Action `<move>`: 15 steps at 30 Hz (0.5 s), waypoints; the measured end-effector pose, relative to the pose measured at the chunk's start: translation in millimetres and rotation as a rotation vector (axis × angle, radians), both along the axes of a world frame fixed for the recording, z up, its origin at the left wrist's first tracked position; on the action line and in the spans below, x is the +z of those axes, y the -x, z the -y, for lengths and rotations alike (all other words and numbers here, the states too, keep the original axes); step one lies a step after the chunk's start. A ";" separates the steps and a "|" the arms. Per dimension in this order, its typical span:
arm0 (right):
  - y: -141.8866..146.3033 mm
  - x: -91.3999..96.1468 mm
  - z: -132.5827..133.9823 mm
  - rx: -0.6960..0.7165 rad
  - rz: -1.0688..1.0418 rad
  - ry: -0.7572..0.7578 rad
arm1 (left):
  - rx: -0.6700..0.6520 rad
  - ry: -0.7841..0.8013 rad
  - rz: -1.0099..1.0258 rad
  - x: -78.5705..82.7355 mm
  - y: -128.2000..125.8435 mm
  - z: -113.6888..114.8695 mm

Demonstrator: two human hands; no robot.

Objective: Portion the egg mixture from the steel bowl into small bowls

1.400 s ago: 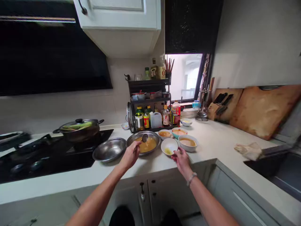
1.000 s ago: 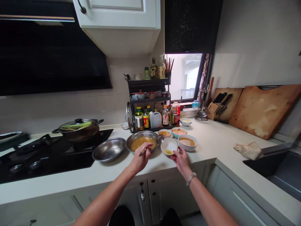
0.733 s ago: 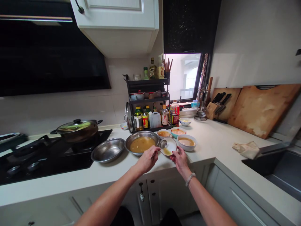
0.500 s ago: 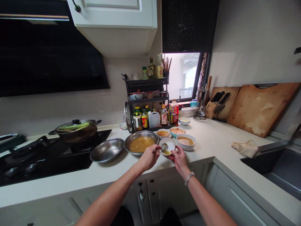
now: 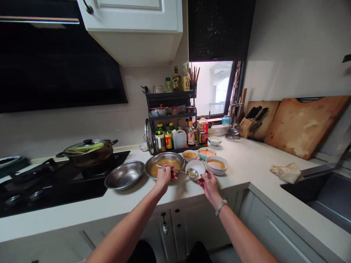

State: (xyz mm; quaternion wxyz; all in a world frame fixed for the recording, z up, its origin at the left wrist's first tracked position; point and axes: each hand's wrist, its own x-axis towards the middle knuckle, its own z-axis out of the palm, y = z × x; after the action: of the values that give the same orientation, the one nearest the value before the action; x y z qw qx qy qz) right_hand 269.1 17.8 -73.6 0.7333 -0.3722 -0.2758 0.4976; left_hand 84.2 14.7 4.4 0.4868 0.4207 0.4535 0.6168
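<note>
Head view, my listing: one metal spoon [image 5: 193, 173], handle pinched by the left hand's [image 5: 165, 176] fingers, scoop inside one white bowl [image 5: 195, 165]. Right hand [image 5: 209, 185]: fingers pinching that bowl's rim. One steel basin [image 5: 149, 163], brownish liquid inside, just beside.

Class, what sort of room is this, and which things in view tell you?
A kitchen, probably in a home: a lidded pot sits on a black hob, and cutting boards lean against the wall.

Two hands [image 5: 165, 176] [image 5: 208, 184], one held spoon [image 5: 192, 173], two metal basins [image 5: 124, 176] [image 5: 148, 166], six countertop bowls [image 5: 196, 166] [image 5: 217, 170] [image 5: 190, 160] [image 5: 202, 157] [image 5: 215, 144] [image 5: 143, 146], two cutting boards [image 5: 304, 128] [image 5: 270, 109]
</note>
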 end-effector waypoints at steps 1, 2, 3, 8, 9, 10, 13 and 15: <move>0.0 0.0 0.1 0.000 0.003 -0.001 | 0.006 0.001 0.006 0.7 0.5 0.5; 0.0 0.1 0.3 0.000 0.006 -0.001 | 0.010 -0.001 0.012 1.5 1.0 1.1; 0.1 0.2 0.4 0.001 0.009 -0.001 | 0.011 -0.006 0.019 2.5 1.5 1.7; 0.1 -0.5 0.3 0.001 0.015 0.000 | 0.016 -0.064 0.036 10.7 10.2 6.4; 0.0 -0.9 0.1 0.000 0.014 -0.002 | 0.022 -0.083 0.034 13.1 13.7 7.3; 0.0 -1.3 -0.1 0.001 0.012 -0.004 | 0.032 -0.102 0.032 15.7 18.0 8.0; -0.1 -1.8 -0.2 0.008 0.011 -0.010 | 0.080 -0.157 0.019 22.9 33.5 8.2; -0.1 -1.5 0.2 0.007 0.014 -0.010 | 0.125 -0.186 -0.006 25.9 44.9 6.8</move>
State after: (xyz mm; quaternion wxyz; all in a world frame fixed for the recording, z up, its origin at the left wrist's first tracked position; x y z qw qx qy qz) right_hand 269.1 17.7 -75.1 0.7314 -0.3712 -0.2847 0.4961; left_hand 39.3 7.9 30.2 0.4049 0.4368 0.4211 0.6840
